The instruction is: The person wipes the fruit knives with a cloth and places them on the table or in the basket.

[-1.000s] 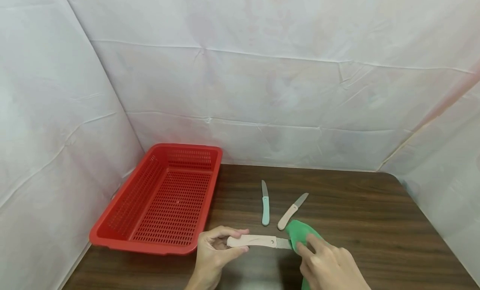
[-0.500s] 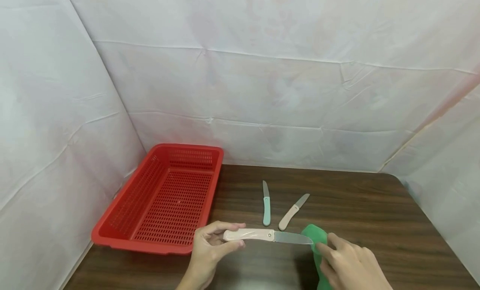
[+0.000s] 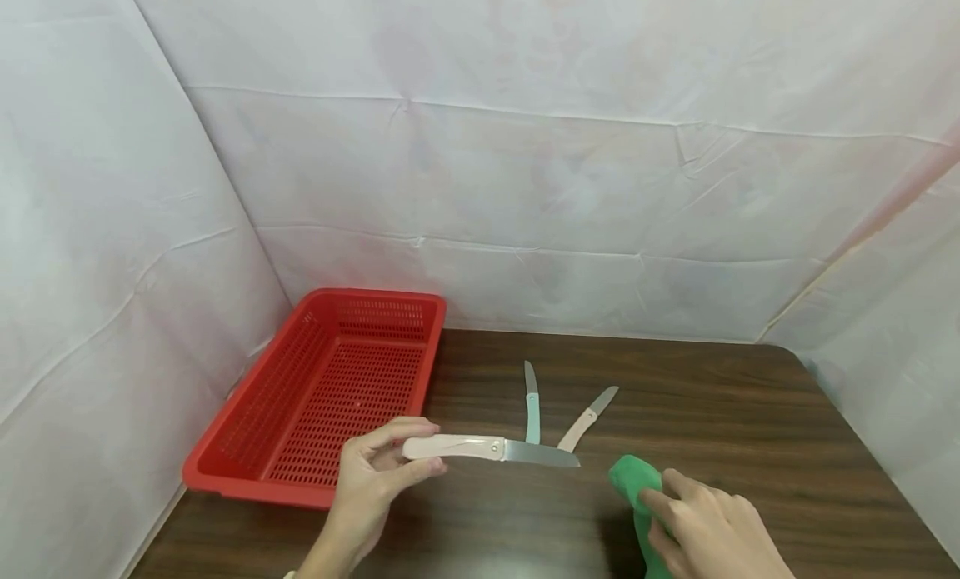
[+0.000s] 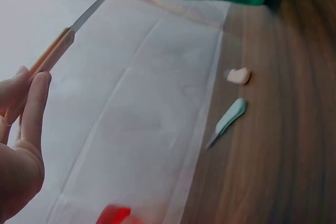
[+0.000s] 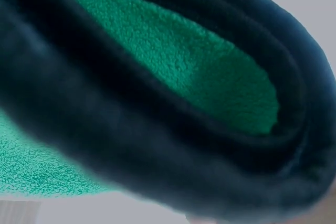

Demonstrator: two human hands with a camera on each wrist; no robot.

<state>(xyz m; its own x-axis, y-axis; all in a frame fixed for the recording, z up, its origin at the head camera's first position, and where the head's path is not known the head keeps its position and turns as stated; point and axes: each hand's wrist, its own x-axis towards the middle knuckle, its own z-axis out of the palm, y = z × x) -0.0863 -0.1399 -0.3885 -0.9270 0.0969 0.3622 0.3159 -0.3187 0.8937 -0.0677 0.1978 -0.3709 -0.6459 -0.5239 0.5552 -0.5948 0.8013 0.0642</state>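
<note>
My left hand [image 3: 371,483] pinches the pale pink handle of a small knife [image 3: 457,447] between thumb and fingers. The blade is unfolded and points right, raised above the table. In the left wrist view the same knife [image 4: 55,51] slants upward. On the right, my right hand [image 3: 708,512] holds a green cloth [image 3: 637,479], apart from the blade tip. The right wrist view is mostly filled by the cloth [image 5: 184,66] with its dark edging. Two more knives lie on the table: one with a mint handle [image 3: 533,416] and one with a pink handle [image 3: 577,429].
A red perforated plastic basket [image 3: 431,346] stands on the left of the dark wooden table [image 3: 712,396], behind my left hand. White sheeting [image 3: 525,187] walls off the back and both sides.
The blade has come out of the cloth. My left hand has moved left and up with the knife, while my right hand has shifted right with the cloth.
</note>
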